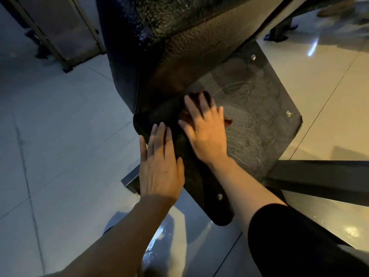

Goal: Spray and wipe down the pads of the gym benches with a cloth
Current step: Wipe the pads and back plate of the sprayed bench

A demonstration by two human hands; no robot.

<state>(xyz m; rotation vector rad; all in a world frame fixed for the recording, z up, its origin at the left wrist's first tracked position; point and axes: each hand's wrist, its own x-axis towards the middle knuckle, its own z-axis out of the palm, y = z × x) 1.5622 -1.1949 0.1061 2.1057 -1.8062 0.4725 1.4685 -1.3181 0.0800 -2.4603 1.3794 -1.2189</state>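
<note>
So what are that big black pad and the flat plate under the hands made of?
The pad looks like black vinyl or faux leather: pebbled grain, a seam, a wet-looking sheen. The flat plate seems to be dark rubber or textured plastic, matte, fixed with shiny metal bolts and showing swirled wipe marks. Hard to be sure in this dim light.

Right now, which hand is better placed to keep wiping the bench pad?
Probably the right hand: it lies flat on the dark cloth beside the pad. The left hand only presses the plate edge.
</note>
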